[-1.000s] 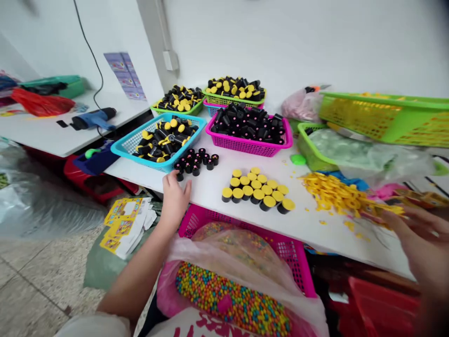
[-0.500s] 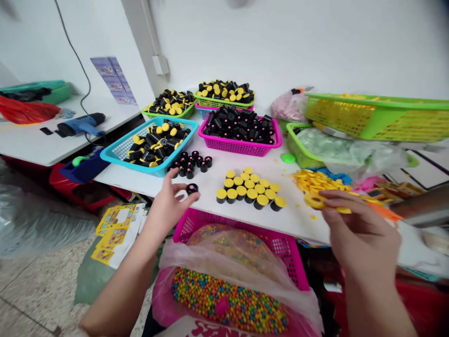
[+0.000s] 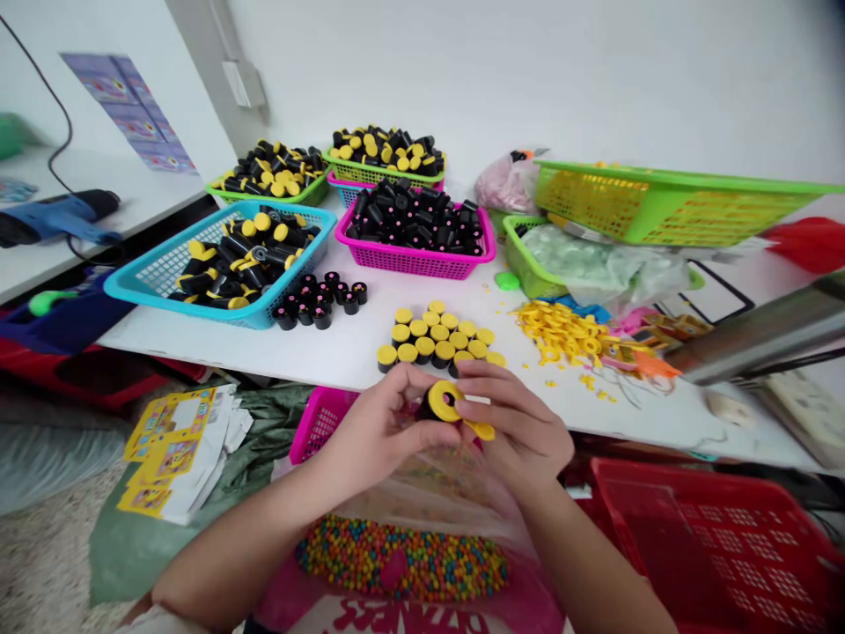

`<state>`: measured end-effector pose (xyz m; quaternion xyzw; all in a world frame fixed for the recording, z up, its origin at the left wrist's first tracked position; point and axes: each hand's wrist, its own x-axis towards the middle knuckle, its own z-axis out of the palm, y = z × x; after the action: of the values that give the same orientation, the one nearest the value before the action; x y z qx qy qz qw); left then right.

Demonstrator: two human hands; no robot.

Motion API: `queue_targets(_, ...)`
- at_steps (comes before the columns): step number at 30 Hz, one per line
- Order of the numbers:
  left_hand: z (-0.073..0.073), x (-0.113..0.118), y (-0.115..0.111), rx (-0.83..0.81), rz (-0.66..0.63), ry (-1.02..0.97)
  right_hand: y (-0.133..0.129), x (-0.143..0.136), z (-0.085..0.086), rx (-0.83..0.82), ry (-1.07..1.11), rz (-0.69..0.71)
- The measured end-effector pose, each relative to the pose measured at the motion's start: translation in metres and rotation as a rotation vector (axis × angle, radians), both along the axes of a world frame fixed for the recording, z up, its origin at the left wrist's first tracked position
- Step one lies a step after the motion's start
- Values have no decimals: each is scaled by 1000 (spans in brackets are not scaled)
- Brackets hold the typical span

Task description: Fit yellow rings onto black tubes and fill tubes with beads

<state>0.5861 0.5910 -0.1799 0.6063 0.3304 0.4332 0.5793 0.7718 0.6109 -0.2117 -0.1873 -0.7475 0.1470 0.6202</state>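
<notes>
My left hand (image 3: 370,431) grips a small black cylindrical container (image 3: 423,410), mostly hidden by the fingers. On its end sits a yellow flip cap (image 3: 441,401) with a round hole and its lid hanging open to the right. The fingers of my right hand (image 3: 525,431) are closed on that cap. Just beyond the hands stands a group of black containers with yellow lids (image 3: 439,333). Several black containers with pink centres (image 3: 322,299) are further left. To the right lies a heap of loose yellow caps (image 3: 561,330).
A blue basket (image 3: 151,273) and a magenta basket (image 3: 422,262) hold many containers. Green baskets (image 3: 660,207) are stacked at the right. Below my hands is a plastic bag of coloured beads (image 3: 402,559). A metal arm (image 3: 766,330) juts in from the right.
My hands have come together over the bag. The yellow cap from my right hand now meets the black container in my left. The view has shifted right.
</notes>
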Motion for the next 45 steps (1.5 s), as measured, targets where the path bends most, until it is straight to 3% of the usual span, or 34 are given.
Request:
queue_targets(9,-10,-6,-6,133,-89,76,-4,-6,3,40,-109,6)
queue_targets(14,-17,-6,-11,-57,-67,-99,-9,-12,5,106,-209,-39)
queue_targets(17,-24,-2,-13,-168,-90,-277,-6,-13,2,212,-253,24)
queue_targets(20,-28,3,-13,-322,-128,-382,0,-10,-2,178,-312,97)
queue_targets(24,-26,10,-11,-482,-109,-537,0,-11,-7,121,-302,103)
queue_targets(28,-18,19,-10,-618,-92,-656,-8,-20,-8,123,-247,21)
queue_targets(32,-15,22,-11,-636,-94,-685,-10,-18,0,40,-233,46)
queue_targets(35,-16,15,-13,-454,-92,-519,-6,-10,9,-167,-193,218)
queue_targets(39,-15,0,-14,130,-159,-74,-4,-9,10,-376,84,406)
queue_targets(42,-9,-13,-10,573,-94,169,-10,-19,2,-745,249,620)
queue_targets(45,-3,-23,-5,776,-18,503,-16,-27,-4,-1065,340,802)
